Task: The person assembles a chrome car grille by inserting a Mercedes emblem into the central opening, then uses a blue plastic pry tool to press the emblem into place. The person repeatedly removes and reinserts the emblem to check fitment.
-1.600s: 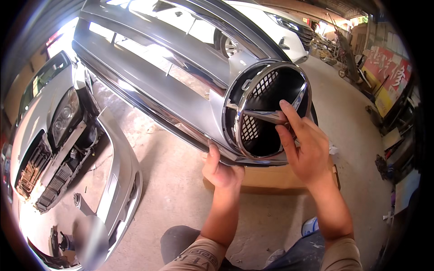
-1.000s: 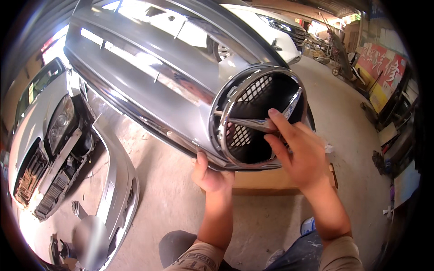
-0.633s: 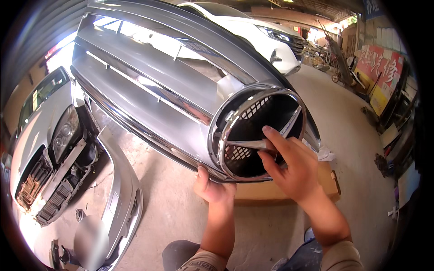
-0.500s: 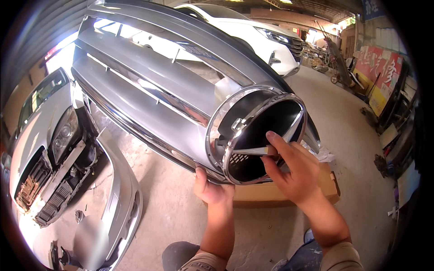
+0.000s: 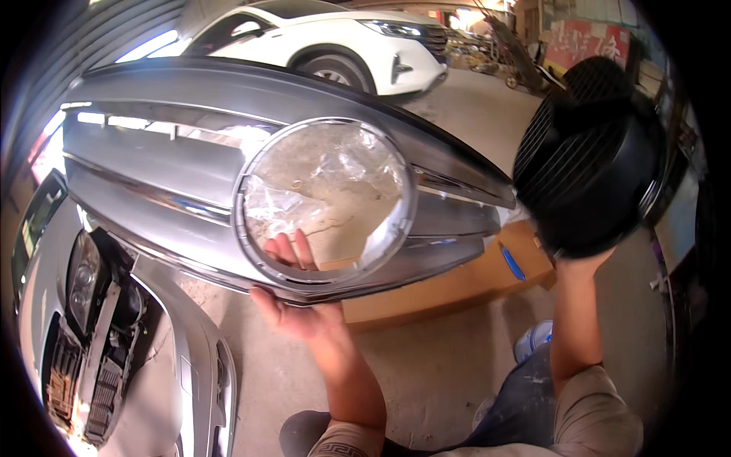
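Note:
A long silver car grille point(image 5: 160, 156) with chrome strips is held up in front of me, tilted down to the right. My left hand point(image 5: 304, 316) grips its lower edge at the round opening, with fingers showing through the ring and the thumb below. Out to the right, apart from the grille, my right hand point(image 5: 585, 263) holds a round black emblem housing point(image 5: 598, 175) from underneath. The housing shows a dark ribbed side, and most of the fingers on it are hidden.
Under the grille lies a cardboard box point(image 5: 434, 293) with a blue utility knife point(image 5: 512, 261) on it. Clear plastic wrap point(image 5: 346, 164) shows through the ring. A removed bumper point(image 5: 199, 335) and a silver car point(image 5: 53, 263) stand left; a white car point(image 5: 335, 34) is behind.
The emblem housing has come away from the grille's ring and moved right in my right hand. The grille has swung left and more face-on, still in my left hand.

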Action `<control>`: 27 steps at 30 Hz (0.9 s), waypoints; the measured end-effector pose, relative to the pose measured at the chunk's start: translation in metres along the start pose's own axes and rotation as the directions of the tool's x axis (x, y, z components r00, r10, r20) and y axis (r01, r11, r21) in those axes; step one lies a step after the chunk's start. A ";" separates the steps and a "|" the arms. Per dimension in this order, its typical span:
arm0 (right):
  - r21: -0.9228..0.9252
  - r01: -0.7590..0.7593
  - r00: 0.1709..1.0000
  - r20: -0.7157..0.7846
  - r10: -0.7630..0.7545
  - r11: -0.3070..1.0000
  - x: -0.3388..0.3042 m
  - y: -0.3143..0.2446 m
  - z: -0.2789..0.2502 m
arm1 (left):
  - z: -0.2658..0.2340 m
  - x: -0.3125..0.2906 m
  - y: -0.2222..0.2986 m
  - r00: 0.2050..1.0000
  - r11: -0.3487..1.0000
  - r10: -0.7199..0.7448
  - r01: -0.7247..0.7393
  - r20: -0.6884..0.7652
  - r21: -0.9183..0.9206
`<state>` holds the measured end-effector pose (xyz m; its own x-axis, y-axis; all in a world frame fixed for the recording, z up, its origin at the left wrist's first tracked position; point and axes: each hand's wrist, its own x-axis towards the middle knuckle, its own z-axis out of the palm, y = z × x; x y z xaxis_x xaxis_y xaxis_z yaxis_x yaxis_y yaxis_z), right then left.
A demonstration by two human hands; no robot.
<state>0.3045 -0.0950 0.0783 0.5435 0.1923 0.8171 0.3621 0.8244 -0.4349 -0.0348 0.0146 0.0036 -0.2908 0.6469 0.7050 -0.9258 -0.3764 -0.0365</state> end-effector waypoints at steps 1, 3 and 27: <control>0.014 0.036 0.998 -0.054 -0.035 0.999 0.011 -0.001 -0.002 | -0.001 0.000 0.002 1.000 1.000 0.008 -0.008 -0.008 0.006; 0.083 0.084 0.991 -0.113 -0.075 0.993 0.029 -0.009 -0.004 | 0.001 -0.001 0.002 1.000 1.000 0.006 -0.006 -0.030 -0.013; -0.454 0.137 0.984 0.162 -0.070 0.880 0.003 -0.043 0.041 | 0.002 0.000 -0.002 0.999 0.997 0.046 -0.046 0.003 0.065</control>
<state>0.2595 -0.1085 0.1153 0.3867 0.2182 0.8960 0.7375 0.5101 -0.4426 -0.0322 0.0135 0.0051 -0.3324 0.6271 0.7044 -0.8937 -0.4480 -0.0228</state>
